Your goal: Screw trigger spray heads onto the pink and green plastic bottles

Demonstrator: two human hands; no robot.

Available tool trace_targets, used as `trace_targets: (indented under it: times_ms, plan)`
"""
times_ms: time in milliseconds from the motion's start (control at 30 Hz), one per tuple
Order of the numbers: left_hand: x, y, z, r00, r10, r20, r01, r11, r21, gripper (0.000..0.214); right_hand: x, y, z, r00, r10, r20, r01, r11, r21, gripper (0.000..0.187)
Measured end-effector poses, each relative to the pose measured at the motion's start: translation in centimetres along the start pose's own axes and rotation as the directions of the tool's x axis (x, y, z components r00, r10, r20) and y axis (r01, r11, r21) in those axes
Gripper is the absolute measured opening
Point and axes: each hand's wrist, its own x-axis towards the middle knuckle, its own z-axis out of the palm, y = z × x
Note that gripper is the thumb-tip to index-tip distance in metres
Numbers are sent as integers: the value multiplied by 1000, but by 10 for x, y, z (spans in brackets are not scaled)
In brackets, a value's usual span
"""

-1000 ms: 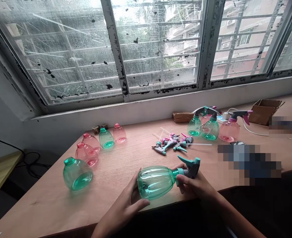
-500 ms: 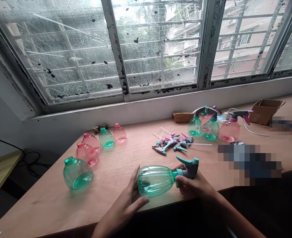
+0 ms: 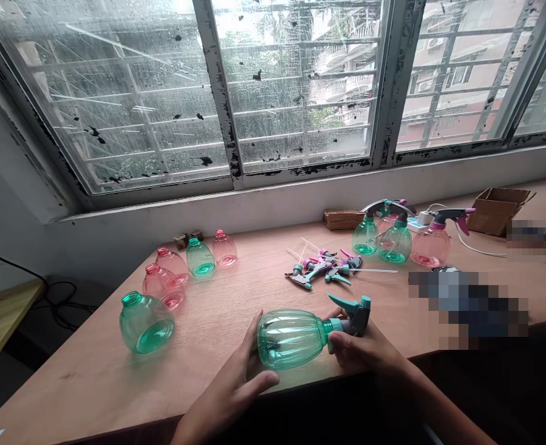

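Observation:
A green spray bottle [image 3: 291, 339] lies on its side in the air over the table's front edge, its base to the left. My left hand [image 3: 242, 364] cradles the base end, with the thumb in front and the fingers partly hidden behind. At the neck, my right hand [image 3: 358, 346] grips the teal collar [image 3: 332, 326] between thumb and fingers. The grey and teal trigger head [image 3: 358, 315] sits on the neck, its lever pointing up and left. Beyond my hands lies a pile of loose trigger heads [image 3: 323, 269] with thin tubes.
Open green bottles [image 3: 146, 324] and pink bottles [image 3: 166, 284] stand at left. Spray bottles with heads fitted [image 3: 394, 241] stand at back right, near a small brown box [image 3: 343, 219], an open carton [image 3: 498, 210] and a white cable [image 3: 481, 252]. A blurred patch [image 3: 470, 303] covers something at right.
Almost nothing differs. Both hands keep their hold on the spray bottle, the right fingers shifting slightly at the collar, while the whole view drifts a little.

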Motion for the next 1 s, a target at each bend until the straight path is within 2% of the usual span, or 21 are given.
trace_targets:
  times_ms: [133, 267, 400, 567, 633, 800, 900, 1000]
  plan:
    - [0, 5, 1, 999, -25, -41, 27, 998, 49, 79, 2, 1, -2, 1000, -6, 12, 5, 1000, 4, 42]
    - [0, 0, 2, 999, -14, -37, 18, 996, 91, 87, 3, -1, -2, 1000, -5, 16, 5, 1000, -13, 40]
    - [1, -3, 3, 993, 15, -118, 3, 989, 149, 89, 2, -6, 0, 1000, -9, 14, 10, 999, -38, 39]
    - [2, 0, 2, 1000, 6, 0, -6, 1000, -4, 89, 1, -6, 1, 999, 2, 32, 0, 999, -36, 37]
    - [1, -1, 0, 1000, -2, -4, 2, 1000, -26, 84, 2, -5, 0, 999, 1, 51, 0, 999, -32, 36]
    - [1, -7, 0, 996, -43, -82, 51, 993, 108, 83, 3, -6, -1, 999, -20, 27, 22, 998, -54, 32]
    - [1, -10, 0, 993, -17, -116, 40, 979, 199, 88, 4, -5, -2, 999, -19, 31, 20, 1000, -13, 32]
    - [2, -11, 0, 996, 17, -93, -3, 989, 148, 88, 4, -3, -4, 1000, -7, 22, 7, 1000, 23, 33]
